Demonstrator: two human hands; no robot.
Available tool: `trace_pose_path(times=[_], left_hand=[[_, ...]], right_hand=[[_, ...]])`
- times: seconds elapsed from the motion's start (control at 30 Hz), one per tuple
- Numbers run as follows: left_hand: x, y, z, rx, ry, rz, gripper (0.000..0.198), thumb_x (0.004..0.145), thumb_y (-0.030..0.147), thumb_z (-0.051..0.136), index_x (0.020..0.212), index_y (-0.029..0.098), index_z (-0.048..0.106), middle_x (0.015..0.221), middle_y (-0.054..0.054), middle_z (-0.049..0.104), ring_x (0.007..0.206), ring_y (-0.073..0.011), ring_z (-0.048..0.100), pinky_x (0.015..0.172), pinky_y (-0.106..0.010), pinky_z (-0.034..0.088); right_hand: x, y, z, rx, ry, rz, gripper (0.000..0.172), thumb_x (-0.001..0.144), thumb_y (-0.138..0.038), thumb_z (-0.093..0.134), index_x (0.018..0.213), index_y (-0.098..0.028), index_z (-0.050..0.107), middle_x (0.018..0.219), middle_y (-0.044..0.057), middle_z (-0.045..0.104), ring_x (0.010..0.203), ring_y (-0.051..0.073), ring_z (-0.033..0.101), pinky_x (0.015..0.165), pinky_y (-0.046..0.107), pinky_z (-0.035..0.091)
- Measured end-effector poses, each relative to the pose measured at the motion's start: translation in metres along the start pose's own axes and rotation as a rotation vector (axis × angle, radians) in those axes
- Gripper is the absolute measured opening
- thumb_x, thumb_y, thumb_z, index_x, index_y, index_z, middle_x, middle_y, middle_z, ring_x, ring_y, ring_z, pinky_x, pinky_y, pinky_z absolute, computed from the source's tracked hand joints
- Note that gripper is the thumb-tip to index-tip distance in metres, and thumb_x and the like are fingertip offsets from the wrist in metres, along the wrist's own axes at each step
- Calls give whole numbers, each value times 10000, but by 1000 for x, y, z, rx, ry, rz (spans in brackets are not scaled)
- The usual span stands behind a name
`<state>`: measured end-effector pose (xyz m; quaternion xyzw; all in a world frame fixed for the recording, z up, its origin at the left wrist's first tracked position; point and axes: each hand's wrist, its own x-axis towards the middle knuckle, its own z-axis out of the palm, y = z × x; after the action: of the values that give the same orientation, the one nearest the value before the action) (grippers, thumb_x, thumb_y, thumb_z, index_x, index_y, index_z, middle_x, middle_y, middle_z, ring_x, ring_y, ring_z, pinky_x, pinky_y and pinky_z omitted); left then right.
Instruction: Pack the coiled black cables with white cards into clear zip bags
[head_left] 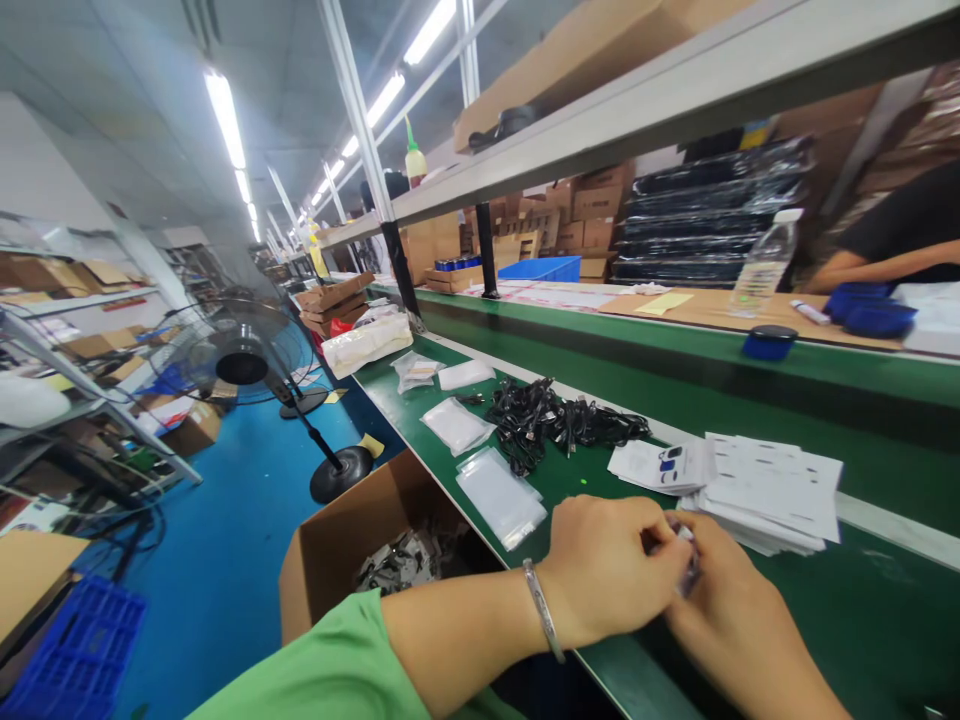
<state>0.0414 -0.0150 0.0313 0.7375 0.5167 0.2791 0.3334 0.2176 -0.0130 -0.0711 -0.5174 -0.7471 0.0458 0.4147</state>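
Green workbench belt lay under the left hand and right hand, held together, fingers pinching a small clear plastic piece.

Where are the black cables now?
Head view: the black cables lie on the green bench, left of the white cards, beyond the left hand.

The conveyor belt is green, the cables black, the floor blue.
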Motion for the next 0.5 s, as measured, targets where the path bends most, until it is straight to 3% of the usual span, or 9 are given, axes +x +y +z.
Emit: trace_pose_path(times=[0.13, 0.2, 0.33, 0.4, 0.5], left_hand=[[7, -8, -5, -84, -91, 6, 112, 857, 338, 787, 835, 230, 803, 1071, -15, 800, 1048, -194, 717, 983, -285, 560], [9, -14, -8, -101, -124, 36, 130, 851, 318, 808, 773, 216, 795, 1070, -19, 802, 1102, -196, 710, 997, -262, 548], [18, -25, -14, -124, -211, -46, 247, 824, 440, 847, 768, 204, 801, 805, -13, 779, 860, -186, 721, 801, -251, 560], [33, -29, -22, -121, -78, -107, 289, 857, 488, 814, 856, 199, 814, 798, -13, 783, 796, -172, 714, 750, -247, 552], [69, -35, -37, 46, 238, -159, 317, 902, 501, 779, 997, 199, 787, 979, -40, 819, 942, -185, 752, 907, -271, 570]], right_hand=[[0, 0, -1, 2, 2, 57, 288, 850, -388, 619, 1115, -279, 642, 997, 76, 794, 800, 283, 771, 630, 379, 581], [0, -3, -1, 20, -22, 68, 294, 849, -418, 636, 1112, -287, 647, 1015, 72, 798, 788, 275, 771, 631, 376, 579], [2, -14, -5, 72, -65, 124, 226, 864, -486, 632, 994, -303, 661, 911, 53, 793, 740, 270, 765, 610, 370, 572], [4, -19, -7, 59, -56, 199, 264, 861, -564, 645, 935, -311, 657, 835, 45, 778, 701, 280, 753, 567, 375, 551], [8, -23, -11, 43, -52, 262, 334, 845, -638, 654, 919, -313, 662, 812, 50, 771, 702, 298, 746, 531, 378, 513]])
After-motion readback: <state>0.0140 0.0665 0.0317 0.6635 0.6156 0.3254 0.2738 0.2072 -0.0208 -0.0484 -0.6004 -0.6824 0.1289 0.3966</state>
